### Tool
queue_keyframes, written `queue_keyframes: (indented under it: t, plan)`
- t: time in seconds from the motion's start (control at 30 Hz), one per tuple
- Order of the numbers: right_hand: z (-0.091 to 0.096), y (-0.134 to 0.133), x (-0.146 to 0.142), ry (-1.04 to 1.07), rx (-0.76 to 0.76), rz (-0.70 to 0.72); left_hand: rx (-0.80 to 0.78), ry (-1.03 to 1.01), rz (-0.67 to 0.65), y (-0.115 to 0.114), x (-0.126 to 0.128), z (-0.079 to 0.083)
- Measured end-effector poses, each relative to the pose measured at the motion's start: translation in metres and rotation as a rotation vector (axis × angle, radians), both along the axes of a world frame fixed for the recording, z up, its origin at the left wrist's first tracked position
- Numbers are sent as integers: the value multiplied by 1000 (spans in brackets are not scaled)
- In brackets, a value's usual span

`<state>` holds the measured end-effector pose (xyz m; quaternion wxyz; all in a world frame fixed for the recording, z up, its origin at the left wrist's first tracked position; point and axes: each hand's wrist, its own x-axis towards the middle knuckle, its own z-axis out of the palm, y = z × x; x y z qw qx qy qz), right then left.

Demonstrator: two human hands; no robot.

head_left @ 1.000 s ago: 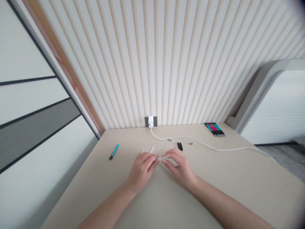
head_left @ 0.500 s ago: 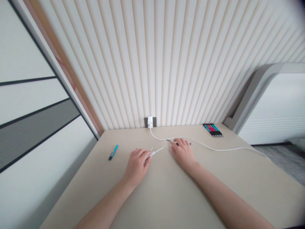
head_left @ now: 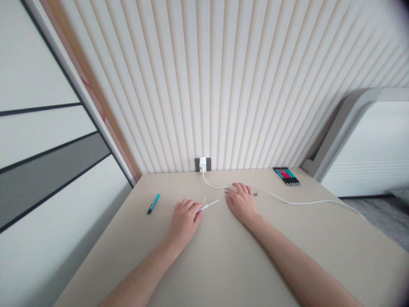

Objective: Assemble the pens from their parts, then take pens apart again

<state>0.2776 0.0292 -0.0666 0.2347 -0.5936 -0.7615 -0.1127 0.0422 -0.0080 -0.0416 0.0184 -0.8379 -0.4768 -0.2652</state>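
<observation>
My left hand lies curled on the beige table, its fingertips pinched on a thin white pen part that points right and away from me. A second thin white stick lies just beyond it. My right hand rests flat on the table further back, fingers stretched out over the spot where two small black pen pieces lay; these are hidden under it. A small metal spring lies at its right, another small piece at its left.
A white charger sits in a wall socket, and its white cable runs right across the table past my right hand. A teal pen lies at the left. A row of several teal and red pens lies at the back right.
My hands have come apart. The left one kept the white pen part and drew slightly left. The right one let go, reached back and settled over the black pieces.
</observation>
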Motion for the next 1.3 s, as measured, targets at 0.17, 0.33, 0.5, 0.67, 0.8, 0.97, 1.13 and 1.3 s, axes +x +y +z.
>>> queue_keyframes:
  t: [0.17, 0.33, 0.5, 0.67, 0.8, 0.97, 1.13, 1.3]
  plan:
    - [-1, 0, 1, 10, -11, 26, 13, 14, -18, 0, -1, 0]
    - [1, -1, 2, 47, -4, 126, 25, -20, -14, 1, 0, -1]
    - [3, -6, 4, 196, -30, 273, 47, -18, -8, 3, -3, -1]
    - [6, -16, 17, 299, -5, 417, 46, 22, 13, 4, -6, 3]
    - [10, -18, 22, 264, 28, 462, 65, 35, 13, 4, -6, 4]
    - [13, -20, 20, 236, 27, 479, 67, 42, 13, 4, -7, 3]
    - [13, -23, 17, 219, 11, 492, 49, 50, 5, 4, -7, 3]
    - [14, -24, 16, 199, 7, 496, 71, 61, -6, 4, -6, 2]
